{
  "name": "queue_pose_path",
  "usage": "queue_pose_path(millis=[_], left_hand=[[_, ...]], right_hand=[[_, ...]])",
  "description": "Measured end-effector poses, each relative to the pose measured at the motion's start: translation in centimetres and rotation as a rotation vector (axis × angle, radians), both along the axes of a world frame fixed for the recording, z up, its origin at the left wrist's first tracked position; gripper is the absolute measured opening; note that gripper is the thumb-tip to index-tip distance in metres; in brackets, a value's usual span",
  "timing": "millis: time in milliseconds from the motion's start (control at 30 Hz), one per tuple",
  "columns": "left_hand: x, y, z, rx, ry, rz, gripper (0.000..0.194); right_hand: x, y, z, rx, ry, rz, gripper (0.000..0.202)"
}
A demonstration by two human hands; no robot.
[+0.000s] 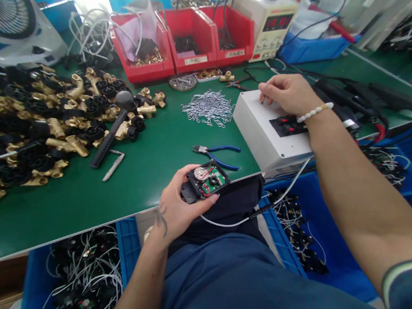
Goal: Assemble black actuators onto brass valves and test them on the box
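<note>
My left hand (181, 199) grips a small black housing (209, 178) at the table's front edge. Its open face shows a green circuit board, a round silver part and red wires. A white cable (231, 224) hangs from it and runs to the right. My right hand (285, 93) is over a white control box (256, 116), its fingertips pinched at a small metal switch (262, 99) on the top. Black-and-red terminals (287, 125) sit on the box beneath my wrist. Just behind the housing lie blue-handled cutting pliers (221, 153).
A pile of brass-and-black fittings (57, 129) covers the left of the green table (148, 178), beside a hammer (111, 137). Metal clips (209, 108) lie centrally. Red bins (190, 39) and a power supply (268, 23) stand behind. Blue crates (130, 252) of wired parts stand below.
</note>
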State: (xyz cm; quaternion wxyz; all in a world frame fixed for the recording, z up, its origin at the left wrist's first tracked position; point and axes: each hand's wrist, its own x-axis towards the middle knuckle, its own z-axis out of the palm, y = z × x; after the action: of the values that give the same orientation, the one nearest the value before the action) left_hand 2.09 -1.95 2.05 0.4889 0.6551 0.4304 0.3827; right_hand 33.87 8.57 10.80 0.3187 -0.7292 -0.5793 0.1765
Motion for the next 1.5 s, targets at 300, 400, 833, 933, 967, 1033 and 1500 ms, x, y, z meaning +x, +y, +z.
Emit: queue_pose_path(millis=[300,400,833,933,967,1033,1500], left_hand=[[0.0,-2.1,2.5,0.253,-0.079,0.010,0.067],[-0.2,-2.5,2.9,0.308,-0.095,-0.017,0.069],[0.2,-2.6,4.1,-0.178,-0.343,0.041,0.064],[0.6,-2.4,4.3,-0.438,-0.463,0.030,0.074],[0.7,-2.4,4.4,-0.478,-0.482,0.036,0.074],[0.8,-2.5,4.7,-0.523,-0.523,0.061,0.073],[0.7,-2.8,5.5,-0.648,-0.747,0.002,0.057]], right_hand=[[0.1,0.2,-0.5,0.039,-0.034,-0.018,0.028],[0.1,0.2,-0.6,0.042,-0.034,-0.011,0.028],[-0.1,0.1,-0.3,0.032,-0.035,-0.015,0.028],[-0.1,0.0,-0.3,0.022,-0.058,-0.026,0.027],[0.0,0.0,-0.4,0.025,-0.071,-0.024,0.027],[0.4,0.3,-0.8,0.057,-0.110,-0.004,0.028],[1.7,0.9,-1.9,0.112,-0.128,0.029,0.029]])
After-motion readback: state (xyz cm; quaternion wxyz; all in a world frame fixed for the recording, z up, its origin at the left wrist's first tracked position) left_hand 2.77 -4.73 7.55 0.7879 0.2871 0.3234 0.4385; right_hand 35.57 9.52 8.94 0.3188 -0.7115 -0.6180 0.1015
